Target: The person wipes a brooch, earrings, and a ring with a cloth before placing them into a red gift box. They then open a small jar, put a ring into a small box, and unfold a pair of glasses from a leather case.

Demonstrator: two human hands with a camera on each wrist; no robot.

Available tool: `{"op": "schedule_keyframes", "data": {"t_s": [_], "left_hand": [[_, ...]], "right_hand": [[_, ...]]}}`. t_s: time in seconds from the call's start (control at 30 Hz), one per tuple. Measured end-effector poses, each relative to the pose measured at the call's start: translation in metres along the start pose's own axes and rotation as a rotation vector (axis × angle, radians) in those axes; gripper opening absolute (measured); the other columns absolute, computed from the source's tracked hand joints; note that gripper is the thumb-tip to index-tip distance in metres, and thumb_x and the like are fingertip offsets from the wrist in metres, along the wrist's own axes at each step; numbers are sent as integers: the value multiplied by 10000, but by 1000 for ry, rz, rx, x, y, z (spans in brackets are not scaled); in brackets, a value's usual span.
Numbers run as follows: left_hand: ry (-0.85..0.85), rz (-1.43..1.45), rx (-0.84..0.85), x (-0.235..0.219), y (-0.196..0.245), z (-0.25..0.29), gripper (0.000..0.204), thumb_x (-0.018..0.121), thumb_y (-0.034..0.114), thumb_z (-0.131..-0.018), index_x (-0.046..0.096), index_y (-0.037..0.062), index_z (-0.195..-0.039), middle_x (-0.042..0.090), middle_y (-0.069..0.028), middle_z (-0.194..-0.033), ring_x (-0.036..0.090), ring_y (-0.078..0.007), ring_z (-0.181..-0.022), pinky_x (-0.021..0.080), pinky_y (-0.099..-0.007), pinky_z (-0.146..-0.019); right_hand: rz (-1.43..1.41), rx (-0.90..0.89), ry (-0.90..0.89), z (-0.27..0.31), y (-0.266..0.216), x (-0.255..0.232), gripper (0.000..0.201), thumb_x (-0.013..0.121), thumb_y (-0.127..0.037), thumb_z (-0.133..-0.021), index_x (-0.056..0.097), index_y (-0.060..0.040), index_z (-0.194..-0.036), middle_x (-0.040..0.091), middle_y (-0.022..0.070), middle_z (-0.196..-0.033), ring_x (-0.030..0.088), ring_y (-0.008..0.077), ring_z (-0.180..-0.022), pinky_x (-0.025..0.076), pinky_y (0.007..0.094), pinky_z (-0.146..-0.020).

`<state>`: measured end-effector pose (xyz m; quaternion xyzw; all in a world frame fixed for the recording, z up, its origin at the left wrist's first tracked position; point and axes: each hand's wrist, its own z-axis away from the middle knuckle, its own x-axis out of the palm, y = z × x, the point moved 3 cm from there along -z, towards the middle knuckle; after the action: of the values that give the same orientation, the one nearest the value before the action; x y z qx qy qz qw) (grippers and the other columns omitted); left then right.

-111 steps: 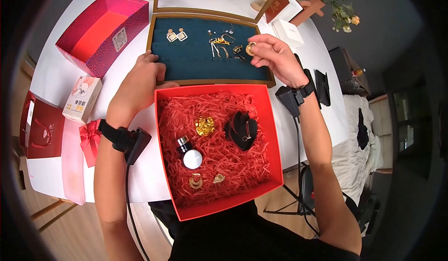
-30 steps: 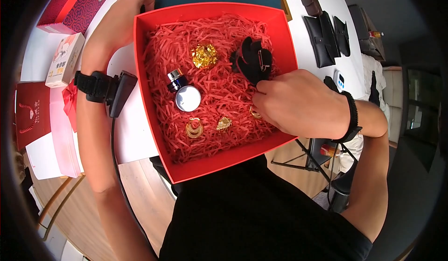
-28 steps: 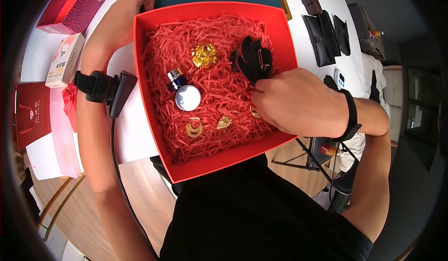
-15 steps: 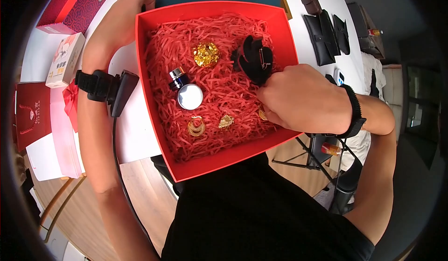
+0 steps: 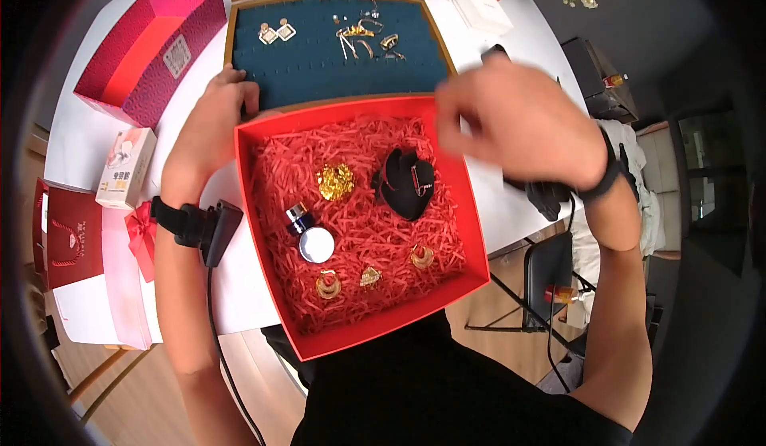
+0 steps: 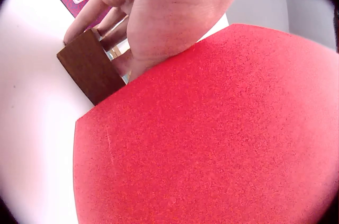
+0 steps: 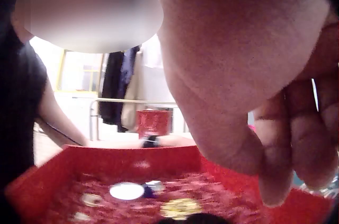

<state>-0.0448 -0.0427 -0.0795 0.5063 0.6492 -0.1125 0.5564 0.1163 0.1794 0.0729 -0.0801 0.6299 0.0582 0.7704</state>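
My left hand (image 5: 215,123) grips the left edge of the wood-framed jewelry case (image 5: 343,79); in the left wrist view its fingers (image 6: 87,17) curl round the brown frame (image 6: 91,68). My right hand (image 5: 523,119), blurred, hangs over the red box's (image 5: 475,242) back right corner, fingers loosely bent, nothing visible in them. On the box's red paper shreds lie a gold hoop earring (image 5: 421,256), a gold earring (image 5: 369,276), another hoop (image 5: 328,284), a white-lidded jar (image 5: 317,245), a silver-capped bottle (image 5: 298,218), gold foil (image 5: 335,182) and a black display piece (image 5: 405,184).
A patterned red box (image 5: 152,55), a small white carton (image 5: 126,167), a ribboned red item (image 5: 142,238) and a red bag (image 5: 74,234) stand at left. White boxes (image 5: 481,11) sit at the back right. Earrings (image 5: 277,31) lie on the case's teal lining.
My right hand has risen from the red box and moved back, leaving the right-hand gold hoop on the shreds. The head view has shifted to show more of the case. My left hand stays at it.
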Motion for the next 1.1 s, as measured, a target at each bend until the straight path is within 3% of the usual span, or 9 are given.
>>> {"op": "schedule_keyframes", "data": {"t_s": [0.07, 0.27, 0.6, 0.73, 0.83, 0.87, 1.0, 1.07, 1.1], "left_hand": [[-124, 39, -129, -1, 3, -1, 357, 738, 297, -815, 543, 4, -757, 478, -388, -1325, 460, -471, -1290, 404, -437, -1050], [-30, 29, -82, -2, 3, 0, 397, 770, 298, -802, 542, -19, -729, 549, -368, -1193, 490, -492, -1232, 425, -441, -1039], [-110, 68, -127, -1, 4, 1, 373, 752, 293, -808, 530, 3, -729, 500, -396, -1278, 430, -484, -1311, 409, -448, -1050], [-68, 21, -64, -3, 8, 0, 380, 754, 294, -818, 558, -21, -735, 592, -321, -1116, 498, -470, -1222, 428, -448, -1032], [-37, 20, -77, 3, 3, 5, 373, 751, 286, -818, 559, -23, -734, 595, -311, -1102, 494, -466, -1223, 444, -448, -1006], [35, 3, -35, 4, 2, 5, 367, 751, 276, -815, 558, -25, -734, 597, -305, -1089, 491, -464, -1224, 453, -449, -988], [73, -14, 10, 4, 2, 5, 372, 758, 275, -800, 553, -28, -736, 596, -277, -1019, 518, -450, -1153, 471, -450, -934], [14, 16, -11, 2, 5, 4, 297, 728, 197, -803, 552, -33, -737, 586, -251, -956, 543, -422, -1048, 476, -448, -890], [6, 17, -15, 4, 2, 4, 297, 728, 197, -803, 552, -33, -737, 586, -251, -956, 543, -422, -1048, 476, -448, -890]], "right_hand": [[93, 8, 125, -31, 39, 3, 125, 640, -153, -787, 661, -30, -778, 639, 142, -674, 622, 318, -638, 485, 386, -607], [63, -11, 133, -119, 137, 48, 219, 654, -182, -866, 682, -21, -1011, 686, 115, -786, 662, 242, -715, 521, 353, -691], [-109, 99, 359, -195, 163, 77, 269, 732, -268, -828, 723, -62, -1002, 719, 129, -864, 690, 291, -815, 538, 382, -759], [-173, 50, 379, -211, 176, 83, 257, 754, -295, -803, 741, -57, -897, 716, 137, -810, 695, 277, -751, 545, 378, -721], [-289, 151, 442, -188, 156, 54, 202, 695, -226, -908, 729, -37, -970, 728, 49, -836, 648, 97, -639, 535, 250, -607], [-347, 126, 497, -172, 129, 31, 86, 679, -21, -864, 673, 37, -800, 705, 107, -784, 686, 155, -695, 553, 269, -611], [-867, 101, 423, -124, 83, -9, 183, 697, -160, -814, 697, 19, -775, 679, 132, -648, 687, 206, -625, 548, 342, -591], [-616, -245, 343, -101, 65, -7, 174, 672, -188, -927, 731, -45, -1008, 729, 41, -916, 651, 83, -706, 526, 225, -616], [-652, -227, 228, -87, 55, -3, 161, 663, -160, -932, 730, -44, -1021, 725, 40, -946, 650, 80, -729, 524, 218, -624]]}}
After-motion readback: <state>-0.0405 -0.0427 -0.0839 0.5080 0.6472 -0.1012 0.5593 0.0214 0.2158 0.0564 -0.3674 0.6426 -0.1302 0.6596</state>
